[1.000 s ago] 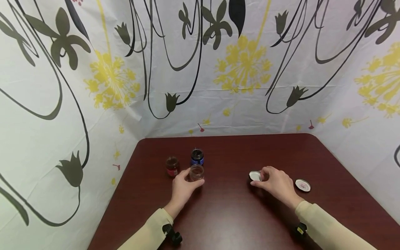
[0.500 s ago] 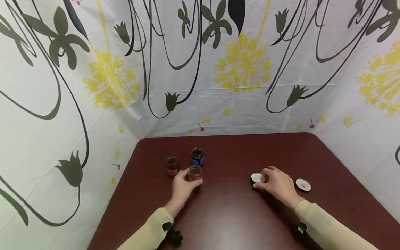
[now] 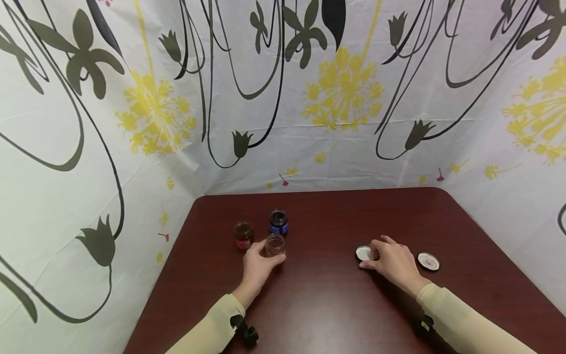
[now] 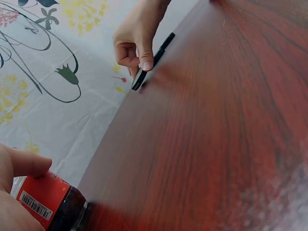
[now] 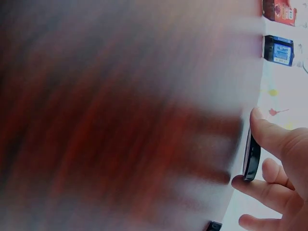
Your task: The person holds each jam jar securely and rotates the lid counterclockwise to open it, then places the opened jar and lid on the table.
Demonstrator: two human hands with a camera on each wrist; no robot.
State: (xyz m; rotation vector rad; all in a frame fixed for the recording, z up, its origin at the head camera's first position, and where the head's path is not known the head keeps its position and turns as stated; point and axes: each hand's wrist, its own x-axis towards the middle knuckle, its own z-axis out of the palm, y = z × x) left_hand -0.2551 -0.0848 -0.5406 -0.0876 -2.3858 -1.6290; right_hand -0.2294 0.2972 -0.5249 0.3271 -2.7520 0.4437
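Note:
My left hand (image 3: 258, 268) grips a small clear glass jar (image 3: 275, 246) at the left of the table. In the left wrist view that jar (image 4: 43, 199) shows a red label with a barcode, and fingers wrap its side. At the right, my right hand (image 3: 393, 263) pinches a round black lid (image 3: 363, 253) by its edges, white inside facing up. From the right wrist view, thumb and a finger hold opposite sides of this lid (image 5: 251, 156). Whether it touches the tabletop, I cannot tell. A second lid (image 3: 428, 261), white side up, lies right of that hand.
Beyond the left hand stand two open jars, one with a red label (image 3: 243, 236) and one with a blue label (image 3: 279, 223). The dark red wooden table (image 3: 327, 295) meets a white patterned cloth (image 3: 309, 157) at its back and sides.
The jar in my left hand has shifted slightly left. The lid in my right hand has moved a little right and nearer. The other jars and the second lid stay put.

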